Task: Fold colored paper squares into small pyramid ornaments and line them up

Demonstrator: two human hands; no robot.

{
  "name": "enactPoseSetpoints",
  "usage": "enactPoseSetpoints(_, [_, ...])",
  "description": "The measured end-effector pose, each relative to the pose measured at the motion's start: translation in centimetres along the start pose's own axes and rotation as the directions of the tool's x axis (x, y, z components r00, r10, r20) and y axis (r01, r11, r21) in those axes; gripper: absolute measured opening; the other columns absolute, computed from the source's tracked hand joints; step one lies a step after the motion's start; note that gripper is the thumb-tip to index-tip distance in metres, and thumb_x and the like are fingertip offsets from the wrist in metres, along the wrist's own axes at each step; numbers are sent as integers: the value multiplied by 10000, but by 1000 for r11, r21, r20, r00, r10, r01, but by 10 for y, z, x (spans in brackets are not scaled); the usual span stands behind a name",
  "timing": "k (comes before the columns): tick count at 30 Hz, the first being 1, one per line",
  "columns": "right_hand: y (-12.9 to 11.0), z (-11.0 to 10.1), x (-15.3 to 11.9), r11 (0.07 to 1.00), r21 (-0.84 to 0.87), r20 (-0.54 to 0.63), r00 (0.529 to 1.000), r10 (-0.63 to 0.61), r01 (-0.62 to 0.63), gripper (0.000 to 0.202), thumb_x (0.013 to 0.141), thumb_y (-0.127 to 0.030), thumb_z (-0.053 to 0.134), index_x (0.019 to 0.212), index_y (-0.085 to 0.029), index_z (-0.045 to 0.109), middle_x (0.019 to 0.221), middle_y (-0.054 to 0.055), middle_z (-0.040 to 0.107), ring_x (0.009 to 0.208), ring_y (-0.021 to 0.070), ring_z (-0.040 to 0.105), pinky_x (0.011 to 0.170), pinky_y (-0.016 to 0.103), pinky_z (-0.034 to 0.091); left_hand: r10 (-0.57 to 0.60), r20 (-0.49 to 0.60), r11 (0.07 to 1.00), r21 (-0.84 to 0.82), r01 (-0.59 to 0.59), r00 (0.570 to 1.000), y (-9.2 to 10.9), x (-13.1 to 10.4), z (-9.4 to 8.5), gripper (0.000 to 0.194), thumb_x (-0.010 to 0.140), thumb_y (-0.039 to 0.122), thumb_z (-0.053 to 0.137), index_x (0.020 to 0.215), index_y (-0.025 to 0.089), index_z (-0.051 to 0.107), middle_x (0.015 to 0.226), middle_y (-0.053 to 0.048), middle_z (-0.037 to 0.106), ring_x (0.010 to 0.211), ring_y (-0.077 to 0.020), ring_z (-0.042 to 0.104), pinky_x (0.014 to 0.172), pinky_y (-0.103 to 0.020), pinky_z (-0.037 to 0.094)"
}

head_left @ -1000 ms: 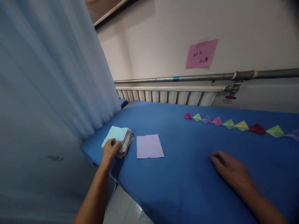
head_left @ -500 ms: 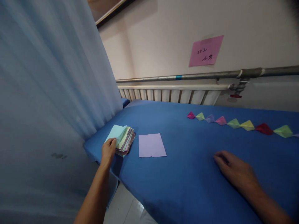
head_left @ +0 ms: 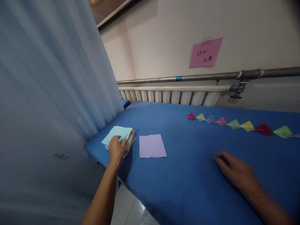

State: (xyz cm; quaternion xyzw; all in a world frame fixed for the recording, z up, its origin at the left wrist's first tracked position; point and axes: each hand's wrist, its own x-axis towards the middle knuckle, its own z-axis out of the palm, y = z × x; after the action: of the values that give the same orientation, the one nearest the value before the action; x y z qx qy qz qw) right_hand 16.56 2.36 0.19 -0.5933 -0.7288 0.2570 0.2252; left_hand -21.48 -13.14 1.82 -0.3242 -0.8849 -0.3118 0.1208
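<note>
A stack of coloured paper sheets, light blue on top, lies near the left edge of the blue-covered surface. My left hand is over the stack's near side, fingers apart and touching it. Just right of the stack a purple square sheet lies flat. My right hand rests on the blue cover at the right, fingers curled; whether anything is inside them is hidden. Beyond it runs a row of small folded papers in several colours.
The blue cover spans the surface. A light blue curtain hangs at the left. Behind stand a white radiator and a metal pipe. A pink note is taped to the wall.
My left hand has let go of the lifted corner of the light blue sheet and moved right over the stack, fingers spread. The sheet now lies flatter. My right hand has stayed put.
</note>
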Motion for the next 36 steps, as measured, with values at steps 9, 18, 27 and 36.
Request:
enactPoseSetpoints(9, [16, 6, 2, 984, 49, -112, 980, -165, 171, 161, 713, -364, 461, 680, -236, 554, 665, 25, 625, 620, 196, 577, 603, 308, 410, 28, 15, 997, 78, -29, 999, -17, 3, -8, 238, 827, 223, 459, 838, 150, 686, 822, -126, 698, 779, -265, 641, 720, -371, 475])
enactPoseSetpoints(18, [28, 13, -1, 940, 290, -237, 965, -108, 177, 86, 709, -283, 526, 669, -223, 574, 616, -5, 555, 616, 162, 515, 615, 279, 390, 628, -233, 570, -512, -642, 743, 84, -52, 6, 240, 876, 208, 535, 1096, 239, 626, 1092, -56, 697, 1023, -194, 646, 910, -349, 486])
enactPoseSetpoints(27, [62, -6, -18, 807, 570, -243, 970, -11, 152, 385, 723, -280, 560, 1104, -230, 579, 1020, 80, 659, 884, 189, 629, 743, 318, 508, 921, 253, 299, -947, -120, 294, 198, -96, 83, 177, 830, 170, 544, 830, 240, 707, 1216, -73, 639, 1213, -248, 526, 1001, -451, 423])
enactPoseSetpoints(36, [60, -8, -30, 859, 364, -62, 930, -362, 359, 506, 667, -34, 467, 1063, -281, 664, 1174, 50, 602, 1009, 188, 580, 797, 330, 482, 885, 378, 442, -867, -230, 271, 169, -71, 122, 289, 802, 107, 507, 943, 260, 708, 1335, -64, 540, 1269, -253, 454, 1069, -517, 321])
